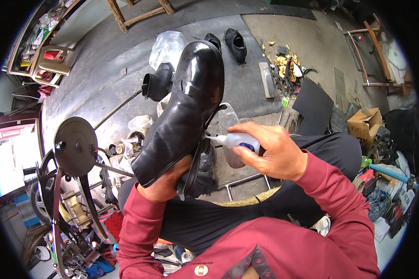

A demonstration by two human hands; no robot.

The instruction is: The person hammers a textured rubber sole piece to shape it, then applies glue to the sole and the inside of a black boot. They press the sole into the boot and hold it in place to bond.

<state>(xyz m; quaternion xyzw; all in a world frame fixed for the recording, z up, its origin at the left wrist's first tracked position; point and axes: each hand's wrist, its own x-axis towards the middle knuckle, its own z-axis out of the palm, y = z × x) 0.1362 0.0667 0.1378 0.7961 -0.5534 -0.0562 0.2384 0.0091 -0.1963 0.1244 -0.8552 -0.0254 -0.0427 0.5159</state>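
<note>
A glossy black ankle boot (184, 111) is held up in front of me, toe pointing away. My left hand (168, 179) grips it near the shaft, and the boot hides most of the fingers. A dark narrow strip (196, 165) hangs along the boot's right side. Between the thumb and fingers of my right hand (279, 149) is a small white squeeze bottle (237, 140) with a thin nozzle. It lies nearly level, its tip pointing left at the boot's right edge; whether they touch I cannot tell.
To the left stands a machine with a round black wheel (75, 146). Beyond the boot are black shoes (235, 45), another black boot (159, 83) and a clear plastic bag (166, 46). Scraps (288, 67) lie farther right, and a cardboard box (365, 123) stands at the right.
</note>
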